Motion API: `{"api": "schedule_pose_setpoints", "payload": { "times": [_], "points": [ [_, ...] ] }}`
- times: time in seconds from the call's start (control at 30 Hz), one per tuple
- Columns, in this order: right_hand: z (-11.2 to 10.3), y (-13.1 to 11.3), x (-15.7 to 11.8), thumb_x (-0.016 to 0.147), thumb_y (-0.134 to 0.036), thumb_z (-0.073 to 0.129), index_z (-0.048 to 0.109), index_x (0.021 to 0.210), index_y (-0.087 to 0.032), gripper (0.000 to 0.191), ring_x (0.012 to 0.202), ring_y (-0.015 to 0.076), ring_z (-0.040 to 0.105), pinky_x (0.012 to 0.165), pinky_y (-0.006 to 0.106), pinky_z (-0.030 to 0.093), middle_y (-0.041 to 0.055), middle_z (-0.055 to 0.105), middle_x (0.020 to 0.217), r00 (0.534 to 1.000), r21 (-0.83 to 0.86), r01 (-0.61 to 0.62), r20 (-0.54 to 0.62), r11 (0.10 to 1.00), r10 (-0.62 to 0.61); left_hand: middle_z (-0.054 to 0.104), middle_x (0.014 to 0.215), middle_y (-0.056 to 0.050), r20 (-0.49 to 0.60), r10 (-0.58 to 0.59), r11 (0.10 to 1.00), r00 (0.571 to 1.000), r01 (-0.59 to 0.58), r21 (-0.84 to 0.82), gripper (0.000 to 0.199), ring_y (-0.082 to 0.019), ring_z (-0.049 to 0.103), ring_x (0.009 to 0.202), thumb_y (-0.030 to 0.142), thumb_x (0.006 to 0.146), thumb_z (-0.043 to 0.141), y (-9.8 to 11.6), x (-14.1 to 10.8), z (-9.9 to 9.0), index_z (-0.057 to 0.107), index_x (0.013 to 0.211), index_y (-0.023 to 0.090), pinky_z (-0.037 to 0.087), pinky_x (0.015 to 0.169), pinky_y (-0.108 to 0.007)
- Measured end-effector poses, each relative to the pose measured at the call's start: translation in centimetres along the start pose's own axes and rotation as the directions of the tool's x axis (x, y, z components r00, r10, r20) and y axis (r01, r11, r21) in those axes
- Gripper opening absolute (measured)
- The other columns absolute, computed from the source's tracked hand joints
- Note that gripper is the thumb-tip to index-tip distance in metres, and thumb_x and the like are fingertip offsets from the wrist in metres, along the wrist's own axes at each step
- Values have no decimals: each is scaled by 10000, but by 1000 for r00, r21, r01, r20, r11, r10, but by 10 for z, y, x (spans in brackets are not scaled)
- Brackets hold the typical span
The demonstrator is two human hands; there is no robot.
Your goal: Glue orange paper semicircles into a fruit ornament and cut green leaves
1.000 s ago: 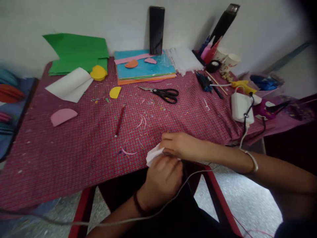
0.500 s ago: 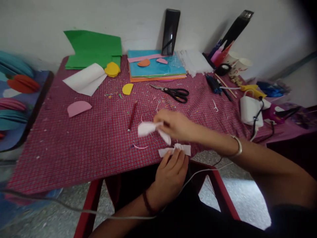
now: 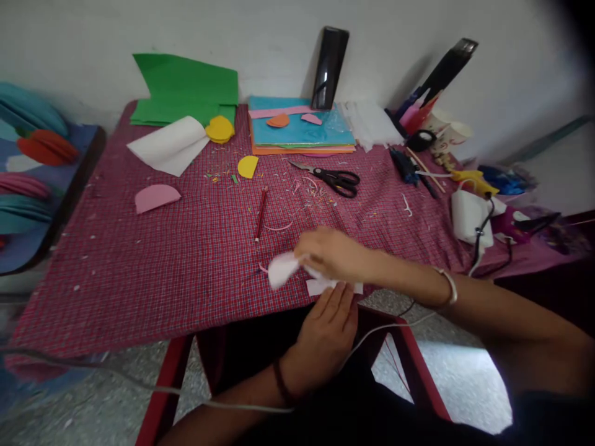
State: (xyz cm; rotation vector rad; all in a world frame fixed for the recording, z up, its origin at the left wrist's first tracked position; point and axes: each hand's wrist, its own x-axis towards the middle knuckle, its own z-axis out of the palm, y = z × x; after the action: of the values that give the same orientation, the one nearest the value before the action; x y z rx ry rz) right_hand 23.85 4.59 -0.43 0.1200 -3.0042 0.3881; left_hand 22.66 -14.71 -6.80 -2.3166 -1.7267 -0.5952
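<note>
My left hand (image 3: 328, 328) lies with its fingers stretched over a pale paper strip (image 3: 318, 287) at the table's front edge. Just above it, my right hand (image 3: 332, 251) pinches a folded pale pink paper piece (image 3: 282, 270), which is blurred and hangs out to the left of the fingers. Part of that piece is hidden behind the right hand. A dark red pencil (image 3: 261, 215) lies to the upper left of the hands. Black-handled scissors (image 3: 332, 178) rest farther back, among paper scraps (image 3: 316, 189).
A pink half-circle (image 3: 157, 198), white paper (image 3: 170, 147) and green sheets (image 3: 186, 93) are on the left. A phone (image 3: 330, 68) leans on the wall behind coloured sheets (image 3: 297, 133). A white box (image 3: 469, 214) with cables sits at the right.
My right hand has moved down, closer to my left hand, with the pink piece still in its fingers. The whole view has shifted slightly.
</note>
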Motion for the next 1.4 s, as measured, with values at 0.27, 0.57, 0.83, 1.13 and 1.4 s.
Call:
{"api": "schedule_pose_setpoints", "payload": {
  "times": [0.27,0.57,0.83,1.13,1.4],
  "points": [
    [-2,25,38,912,-152,505,610,938,-134,110,810,197,577,757,324,352,88,674,913,951,-25,-279,-146,960,272,530,1412,-147,-64,-48,993,997,41,-113,380,-268,415,1368,216,917,479,0,2,-7,572,1255,70,335,1146,-415],
    [21,-15,61,949,-180,462,608,893,-154,159,725,169,528,698,313,314,57,656,854,993,-95,112,41,989,-109,573,635,-3,-183,-405,911,896,377,-171,156,-153,510,653,122,853,550,-22,-10,-30,592,714,177,386,649,-321],
    [-40,17,0,957,-219,492,566,917,-158,104,672,124,547,623,233,398,9,599,782,956,101,-244,-142,964,257,610,693,-10,-198,-385,909,901,334,-248,96,-157,517,705,121,849,577,-22,-15,-27,623,784,173,392,695,-329],
    [-1,-47,-72,954,-147,442,605,1063,-180,199,752,153,586,655,270,458,56,598,935,975,237,-205,133,950,177,687,971,-77,-327,-404,886,855,275,-374,216,-207,603,917,76,820,609,-38,-12,-39,627,1014,168,491,845,-400],
    [-37,-2,-71,919,-168,487,590,1056,-194,173,807,193,590,706,313,464,66,630,912,887,348,-339,-190,874,420,665,1057,-78,-154,-300,942,941,268,-200,267,-214,571,928,123,849,604,-30,-4,-33,617,1114,152,456,817,-377]
  ]
}}
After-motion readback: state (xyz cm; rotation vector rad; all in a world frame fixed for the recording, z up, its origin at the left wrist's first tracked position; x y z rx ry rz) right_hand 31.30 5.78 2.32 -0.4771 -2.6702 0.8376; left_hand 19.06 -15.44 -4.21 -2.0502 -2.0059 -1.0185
